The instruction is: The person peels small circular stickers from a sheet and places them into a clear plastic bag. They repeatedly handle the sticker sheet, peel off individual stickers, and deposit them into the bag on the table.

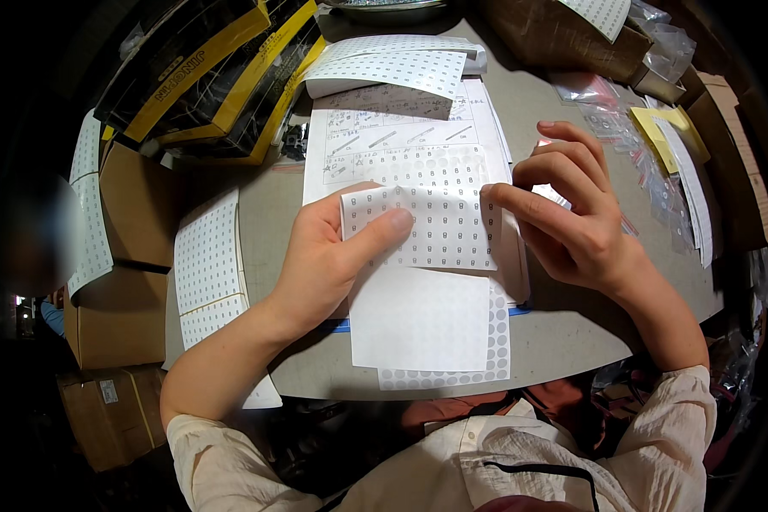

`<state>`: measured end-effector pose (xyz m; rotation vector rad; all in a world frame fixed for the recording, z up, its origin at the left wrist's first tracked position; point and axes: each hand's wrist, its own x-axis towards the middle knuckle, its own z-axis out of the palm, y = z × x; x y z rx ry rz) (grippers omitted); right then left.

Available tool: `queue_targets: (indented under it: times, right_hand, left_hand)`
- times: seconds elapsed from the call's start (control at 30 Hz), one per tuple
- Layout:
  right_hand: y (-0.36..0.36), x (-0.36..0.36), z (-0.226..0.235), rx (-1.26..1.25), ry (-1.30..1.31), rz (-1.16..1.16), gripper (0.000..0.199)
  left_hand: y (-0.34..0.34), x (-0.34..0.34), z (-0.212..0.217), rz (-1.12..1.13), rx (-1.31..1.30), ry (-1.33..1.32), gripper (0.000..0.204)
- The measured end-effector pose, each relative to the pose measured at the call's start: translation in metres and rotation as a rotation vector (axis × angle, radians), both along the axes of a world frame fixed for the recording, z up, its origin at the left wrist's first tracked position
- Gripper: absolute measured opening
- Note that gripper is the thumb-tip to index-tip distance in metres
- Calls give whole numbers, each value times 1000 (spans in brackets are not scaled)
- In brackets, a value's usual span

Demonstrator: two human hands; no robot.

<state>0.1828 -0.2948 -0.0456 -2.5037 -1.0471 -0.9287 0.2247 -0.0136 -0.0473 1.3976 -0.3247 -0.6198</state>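
My left hand (328, 252) grips the left side of a white sticker sheet (448, 230) covered in rows of small printed marks, its thumb pressed on the front. At the sheet's upper right corner, the index fingertip of my right hand (572, 205) touches the edge. The thumb of that hand is partly hidden behind the sheet, and its other fingers are curled and raised. Below hangs a blank white sheet (418, 320), overlapping a sheet with grey round dots (499, 341). Underneath lies a paper with line drawings (328, 179), and a curled stack of sticker sheets (384, 72) covers its far end.
Black-and-yellow boxes (222, 85) stand far left, above open cardboard boxes (132, 205). A banded stack of sticker sheets (209, 256) lies left on the grey table (572, 341). Clear plastic bags (606, 119) and yellow paper (653, 141) lie right, near a brown carton (555, 43).
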Motion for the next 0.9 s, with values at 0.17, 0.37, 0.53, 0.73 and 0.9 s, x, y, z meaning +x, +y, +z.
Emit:
queue_targets:
  times: [0.17, 0.37, 0.53, 0.73, 0.9]
  right_hand:
    - [0, 0, -1, 4, 9, 5, 39]
    - [-1, 0, 1, 25, 79, 30, 37]
    - [5, -2, 1, 182, 350, 100, 27]
    - [9, -7, -1, 319, 600, 146, 27]
    - [13, -12, -3, 621, 776, 53, 27]
  left_hand:
    - [1, 0, 0, -19, 17, -28, 30]
    - [-2, -2, 2, -6, 23, -32, 28]
    - [-1, -4, 2, -29, 52, -45, 30]
    - [3, -2, 4, -101, 119, -112, 29]
    - [2, -2, 0, -52, 13, -139, 37]
